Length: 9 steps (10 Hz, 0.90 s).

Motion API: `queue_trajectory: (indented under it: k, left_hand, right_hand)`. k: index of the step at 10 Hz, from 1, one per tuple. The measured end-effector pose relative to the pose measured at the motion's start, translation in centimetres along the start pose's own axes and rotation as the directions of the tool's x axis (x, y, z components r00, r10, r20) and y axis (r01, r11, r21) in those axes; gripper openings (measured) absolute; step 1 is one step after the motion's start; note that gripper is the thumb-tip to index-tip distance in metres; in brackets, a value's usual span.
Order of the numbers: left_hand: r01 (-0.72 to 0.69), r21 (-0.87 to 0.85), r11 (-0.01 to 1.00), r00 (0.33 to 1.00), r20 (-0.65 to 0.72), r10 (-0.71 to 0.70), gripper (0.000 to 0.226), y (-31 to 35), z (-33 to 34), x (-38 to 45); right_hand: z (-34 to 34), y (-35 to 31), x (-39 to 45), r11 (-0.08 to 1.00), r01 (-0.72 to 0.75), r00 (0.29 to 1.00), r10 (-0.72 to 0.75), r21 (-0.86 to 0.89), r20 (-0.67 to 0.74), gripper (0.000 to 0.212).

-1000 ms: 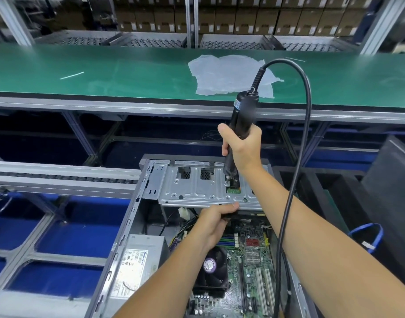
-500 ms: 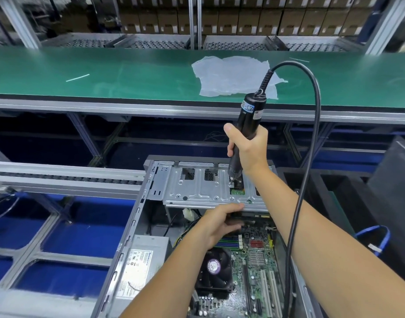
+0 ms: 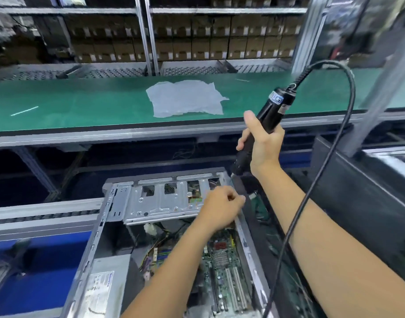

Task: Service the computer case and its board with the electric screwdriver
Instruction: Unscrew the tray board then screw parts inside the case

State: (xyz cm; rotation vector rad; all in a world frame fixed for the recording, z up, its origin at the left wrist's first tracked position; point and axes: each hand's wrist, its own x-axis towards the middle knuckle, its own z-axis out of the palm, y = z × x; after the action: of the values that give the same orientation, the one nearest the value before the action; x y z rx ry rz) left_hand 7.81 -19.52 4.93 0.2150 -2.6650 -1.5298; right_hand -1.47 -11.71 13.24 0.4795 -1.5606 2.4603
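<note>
Mid-task by my judgement: the right hand (image 3: 263,143) grips the black corded electric screwdriver (image 3: 257,131) raised clear of the open grey metal computer case (image 3: 119,203) at lower centre, its green circuit board (image 3: 222,260) still installed, while the left hand (image 3: 222,206), curled, seemingly pinches something tiny.

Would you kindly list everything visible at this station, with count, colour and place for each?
computer case: one, grey metal, open, bottom centre
board: one, green, inside the case
power supply: one, grey, case's lower left
electric screwdriver: one, black, tilted, lifted above the case's far right corner
cable: one, black, looping from the screwdriver's top
plastic sheet: one, translucent white, on the green belt
cartons: many, brown, back shelves
left hand: curled, over the case's drive bracket; contents unclear
right hand: grips the screwdriver
</note>
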Motion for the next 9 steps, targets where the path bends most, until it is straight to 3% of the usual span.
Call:
queue_trajectory:
  k: [1,2,3,5,6,7,9]
  left_hand:
    - [-0.075,0.045,0.996,0.996,0.053,0.073,0.023,2.6,4.2,0.7]
    - [-0.091,0.159,0.983,0.992,0.095,0.077,0.029,4.5,8.5,1.8]
    - [-0.058,0.283,0.957,0.985,0.175,0.008,0.022,5.3,13.1,3.7]
    - [0.124,0.541,0.832,0.927,0.236,-0.291,0.017,3.7,21.4,6.2]
    - [0.204,0.617,0.760,0.881,0.222,-0.417,0.021,1.6,23.9,6.1]
    - [0.182,0.667,0.722,0.849,0.264,-0.457,0.011,-0.7,26.2,5.7]
    - [0.150,0.717,0.681,0.830,0.283,-0.481,0.031,-3.4,29.1,4.8]
  right_hand:
    - [-6.2,-2.0,0.5,0.997,-0.016,0.998,0.010,-0.081,-0.066,0.025]
    - [-12.0,-2.8,0.6,0.987,-0.050,0.996,0.037,-0.151,-0.085,0.032]
    - [-17.5,-1.9,0.5,0.970,-0.087,0.994,0.070,-0.225,-0.081,0.044]
    - [-26.1,2.1,-1.8,0.911,-0.306,0.950,0.312,-0.274,-0.023,0.048]
    - [-28.3,4.5,-3.0,0.882,-0.392,0.918,0.395,-0.263,-0.042,0.049]
    - [-28.9,6.3,-3.6,0.848,-0.470,0.878,0.477,-0.244,-0.034,0.046]
    - [-29.0,9.7,-4.2,0.779,-0.569,0.807,0.591,-0.264,0.003,0.043]
